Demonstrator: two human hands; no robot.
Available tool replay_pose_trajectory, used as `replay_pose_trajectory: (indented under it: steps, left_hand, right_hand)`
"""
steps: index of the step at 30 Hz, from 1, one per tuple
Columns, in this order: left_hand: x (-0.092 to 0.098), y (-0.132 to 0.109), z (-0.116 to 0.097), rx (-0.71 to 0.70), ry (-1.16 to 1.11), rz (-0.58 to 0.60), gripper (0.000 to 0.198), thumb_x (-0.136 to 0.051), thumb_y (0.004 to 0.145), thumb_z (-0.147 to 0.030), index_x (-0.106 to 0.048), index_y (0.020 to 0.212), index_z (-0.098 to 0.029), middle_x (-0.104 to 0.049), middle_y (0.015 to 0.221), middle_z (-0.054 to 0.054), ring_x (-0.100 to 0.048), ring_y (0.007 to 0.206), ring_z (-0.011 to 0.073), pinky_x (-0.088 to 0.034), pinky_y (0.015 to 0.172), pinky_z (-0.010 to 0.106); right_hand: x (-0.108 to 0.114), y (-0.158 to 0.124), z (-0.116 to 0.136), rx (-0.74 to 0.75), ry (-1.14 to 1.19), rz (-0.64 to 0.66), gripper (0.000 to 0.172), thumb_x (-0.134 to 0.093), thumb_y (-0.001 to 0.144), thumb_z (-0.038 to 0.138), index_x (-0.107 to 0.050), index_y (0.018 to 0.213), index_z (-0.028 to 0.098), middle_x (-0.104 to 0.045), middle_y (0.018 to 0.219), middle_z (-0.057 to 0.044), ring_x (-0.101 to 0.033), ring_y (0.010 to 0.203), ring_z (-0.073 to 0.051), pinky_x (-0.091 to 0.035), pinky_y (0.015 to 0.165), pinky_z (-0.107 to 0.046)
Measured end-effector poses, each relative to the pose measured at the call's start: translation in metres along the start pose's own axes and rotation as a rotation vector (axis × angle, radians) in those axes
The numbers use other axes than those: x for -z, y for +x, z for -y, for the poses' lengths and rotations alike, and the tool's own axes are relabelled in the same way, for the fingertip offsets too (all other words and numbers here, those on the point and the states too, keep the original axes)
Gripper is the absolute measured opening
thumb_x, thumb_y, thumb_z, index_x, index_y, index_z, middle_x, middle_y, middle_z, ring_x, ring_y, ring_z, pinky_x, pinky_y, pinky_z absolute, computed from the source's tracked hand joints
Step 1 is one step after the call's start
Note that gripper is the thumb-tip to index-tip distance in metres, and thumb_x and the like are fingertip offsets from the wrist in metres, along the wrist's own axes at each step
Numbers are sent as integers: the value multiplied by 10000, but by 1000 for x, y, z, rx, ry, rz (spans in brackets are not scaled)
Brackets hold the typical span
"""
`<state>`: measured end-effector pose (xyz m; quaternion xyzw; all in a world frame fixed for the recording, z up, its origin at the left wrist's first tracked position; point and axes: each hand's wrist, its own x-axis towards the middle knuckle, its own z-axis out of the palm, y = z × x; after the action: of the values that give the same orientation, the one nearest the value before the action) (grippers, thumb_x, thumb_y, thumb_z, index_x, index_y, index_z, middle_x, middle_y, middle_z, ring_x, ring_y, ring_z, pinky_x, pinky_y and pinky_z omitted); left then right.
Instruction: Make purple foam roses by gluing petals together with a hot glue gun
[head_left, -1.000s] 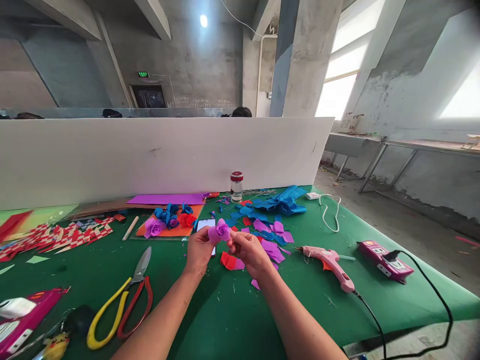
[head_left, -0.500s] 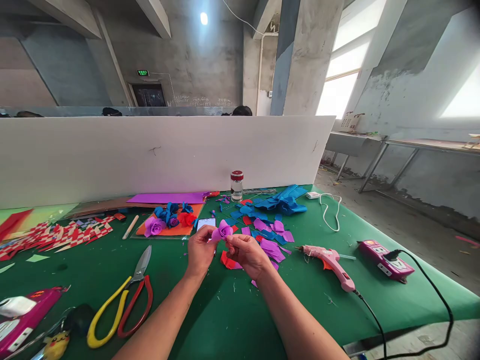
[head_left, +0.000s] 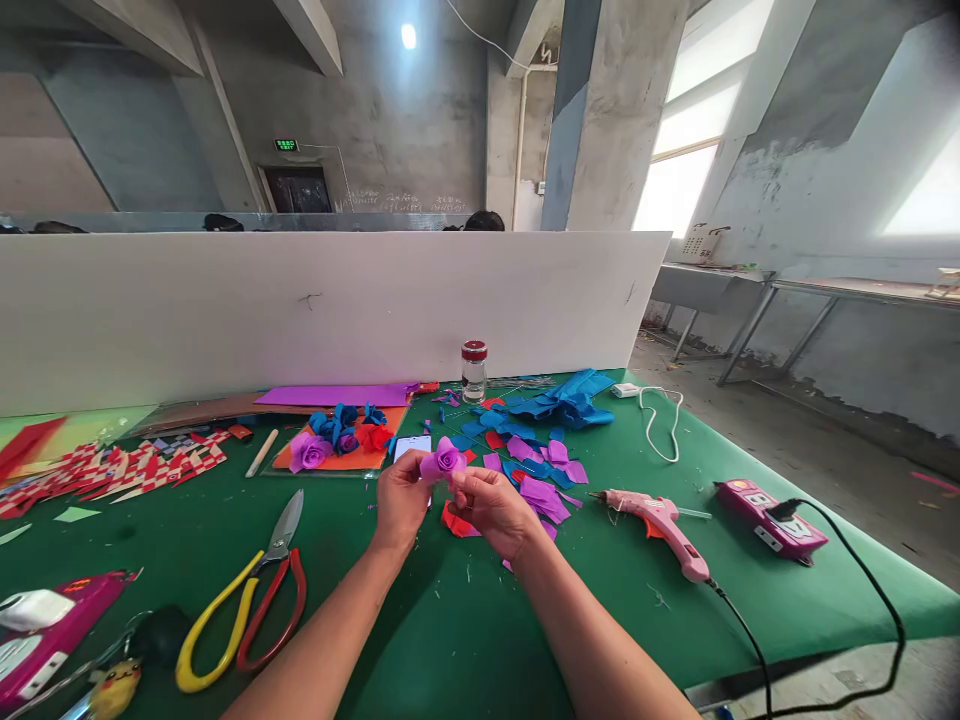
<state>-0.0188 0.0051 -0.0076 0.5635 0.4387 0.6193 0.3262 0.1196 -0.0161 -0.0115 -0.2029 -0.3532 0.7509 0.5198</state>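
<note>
A purple paper rose (head_left: 445,458) with a rolled centre is held above the table between both hands. My left hand (head_left: 403,503) pinches its left side, and my right hand (head_left: 495,510) grips its lower right edge with thumb and fingers. Behind and around the hands lie cut purple petals (head_left: 546,498), with blue and red pieces mixed in. A phone (head_left: 411,446) is partly covered by my left hand. Finished purple, blue and red paper flowers (head_left: 309,452) rest on an orange sheet to the left.
Scissors (head_left: 279,540) with yellow and red handles lie at left. A pink glue gun (head_left: 664,525) and a purple power strip (head_left: 772,520) with a black cord sit at right. A red-lidded jar (head_left: 474,372) stands near the white board (head_left: 337,310).
The rose has tipped and shifted very slightly between my fingers. Both hands keep their hold, and the things on the table are unchanged.
</note>
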Motion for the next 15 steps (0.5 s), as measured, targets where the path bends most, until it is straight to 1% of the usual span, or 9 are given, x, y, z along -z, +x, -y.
replay_pose_trajectory:
  steps: [4, 7, 10, 12, 15]
  left_hand:
    - [0, -1, 1, 0, 10, 0, 70, -717, 632, -206, -654, 625, -175, -575, 589, -49, -483, 595, 107, -376, 571, 201]
    - [0, -1, 1, 43, -37, 0, 95, -745, 611, -224, -667, 635, -175, -578, 577, -52, -481, 577, 105, -380, 560, 205]
    - [1, 1, -1, 101, -110, 3, 175, -793, 558, -243, -704, 691, -172, -628, 615, -37, -515, 601, 122, -418, 593, 229]
    - [1, 3, -2, 126, -160, 4, 244, -819, 527, -256, -723, 735, -171, -663, 664, -19, -543, 637, 138, -442, 632, 253]
    - [3, 5, -2, 129, -174, 20, 281, -835, 518, -270, -733, 762, -174, -673, 685, -12, -552, 657, 145, -451, 652, 264]
  right_hand:
    - [-3, 2, -2, 14, -50, -68, 220, -841, 614, 314, -681, 608, 164, -521, 554, 40, -412, 505, -59, -367, 559, -226]
    - [-4, 1, -1, 50, -135, -123, 218, -840, 606, 333, -707, 629, 163, -556, 584, 29, -417, 506, -57, -362, 558, -229]
    - [-2, -1, 4, 57, -199, -70, 244, -823, 633, 365, -731, 681, 145, -581, 596, 10, -447, 529, -68, -375, 569, -228]
    - [-1, -2, 9, 58, -165, -47, 292, -793, 664, 418, -735, 717, 137, -591, 612, -1, -462, 533, -74, -393, 572, -230]
    - [1, -2, 14, 130, -150, -115, 370, -704, 736, 505, -717, 710, 137, -595, 633, -12, -467, 522, -80, -395, 552, -233]
